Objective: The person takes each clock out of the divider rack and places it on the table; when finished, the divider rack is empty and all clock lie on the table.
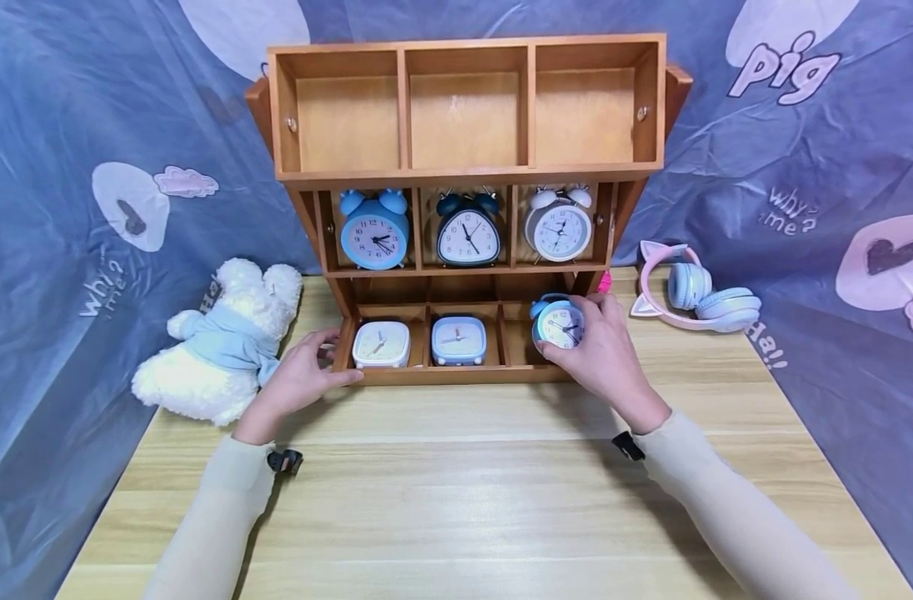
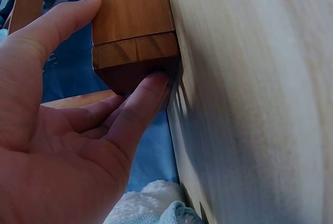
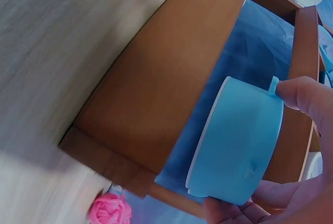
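Observation:
My right hand [image 1: 612,354] grips a light blue twin-bell alarm clock [image 1: 560,323] by its sides, at the right compartment of the shelf's bottom tier. In the right wrist view, the clock's blue casing [image 3: 234,141] is between thumb and fingers, tilted above the wooden edge. At the lower left corner of the wooden shelf [image 1: 456,377], my left hand [image 1: 299,379] holds on, thumb along the front board and fingers against the end. A white square clock [image 1: 381,343] and a blue-rimmed square clock [image 1: 458,340] sit in the left and middle bottom compartments.
The middle tier holds a blue alarm clock [image 1: 375,233], a dark triangular one [image 1: 468,233] and a white one [image 1: 560,229]. A white plush toy [image 1: 202,362] lies left of the shelf; cat-ear headphones [image 1: 726,307] lie right. A pink object [image 3: 110,209] is behind the shelf's right end.

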Demonstrator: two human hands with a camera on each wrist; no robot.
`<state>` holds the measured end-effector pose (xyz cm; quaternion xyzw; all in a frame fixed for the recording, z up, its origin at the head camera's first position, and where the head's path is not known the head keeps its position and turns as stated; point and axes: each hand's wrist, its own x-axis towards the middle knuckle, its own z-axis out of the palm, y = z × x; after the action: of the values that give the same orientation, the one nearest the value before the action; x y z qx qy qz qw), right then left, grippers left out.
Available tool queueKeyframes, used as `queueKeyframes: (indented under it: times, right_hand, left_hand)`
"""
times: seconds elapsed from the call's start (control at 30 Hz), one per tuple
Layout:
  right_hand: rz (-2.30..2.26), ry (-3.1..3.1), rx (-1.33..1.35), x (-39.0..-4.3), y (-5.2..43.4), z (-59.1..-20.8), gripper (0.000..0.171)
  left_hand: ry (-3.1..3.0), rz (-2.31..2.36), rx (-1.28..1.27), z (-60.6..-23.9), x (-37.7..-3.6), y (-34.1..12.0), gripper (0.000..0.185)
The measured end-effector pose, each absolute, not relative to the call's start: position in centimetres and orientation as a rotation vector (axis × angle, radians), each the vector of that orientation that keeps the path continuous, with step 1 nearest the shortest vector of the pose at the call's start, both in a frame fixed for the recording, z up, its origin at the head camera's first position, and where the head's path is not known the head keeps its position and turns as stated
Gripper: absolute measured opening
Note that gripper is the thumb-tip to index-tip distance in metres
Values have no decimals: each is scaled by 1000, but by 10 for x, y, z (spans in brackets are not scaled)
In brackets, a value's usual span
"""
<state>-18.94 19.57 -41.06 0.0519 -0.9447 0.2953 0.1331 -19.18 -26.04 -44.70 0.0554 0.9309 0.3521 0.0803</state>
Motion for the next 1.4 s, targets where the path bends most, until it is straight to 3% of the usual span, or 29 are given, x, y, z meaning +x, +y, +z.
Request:
queueKeyframes:
  times: [0.83, 1.4]
  right_hand:
    - [863, -2724, 42, -174, 241, -397, 82]
    - [842, -2843, -53, -182, 292, -406, 93]
  left_hand:
    - [2794, 1055, 180, -449, -193, -261, 100]
    - [2790, 1042, 176, -449, -194, -260, 101]
